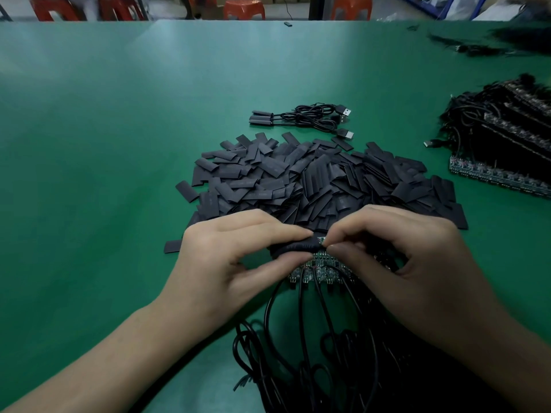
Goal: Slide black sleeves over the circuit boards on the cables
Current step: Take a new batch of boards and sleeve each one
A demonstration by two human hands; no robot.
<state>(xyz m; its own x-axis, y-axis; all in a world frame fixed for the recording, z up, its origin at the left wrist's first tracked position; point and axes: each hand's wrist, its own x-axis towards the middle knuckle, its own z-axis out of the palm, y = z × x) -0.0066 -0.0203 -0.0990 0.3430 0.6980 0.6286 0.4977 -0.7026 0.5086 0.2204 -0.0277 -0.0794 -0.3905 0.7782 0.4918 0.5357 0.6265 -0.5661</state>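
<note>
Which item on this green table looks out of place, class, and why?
One black sleeve lies alone at the far edge of the table, well apart from the sleeve pile in the middle. Nothing else looks spilled or damaged.

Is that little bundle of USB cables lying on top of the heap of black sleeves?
No, the USB cable bundle lies on the green table beyond the heap of black sleeves, apart from it.

Shows a green table [119, 129] reaching far. Beyond its far edge, shows red stools [244, 8], a dark post [316, 7] between two, and a blue frame [446, 4] far right.
</note>
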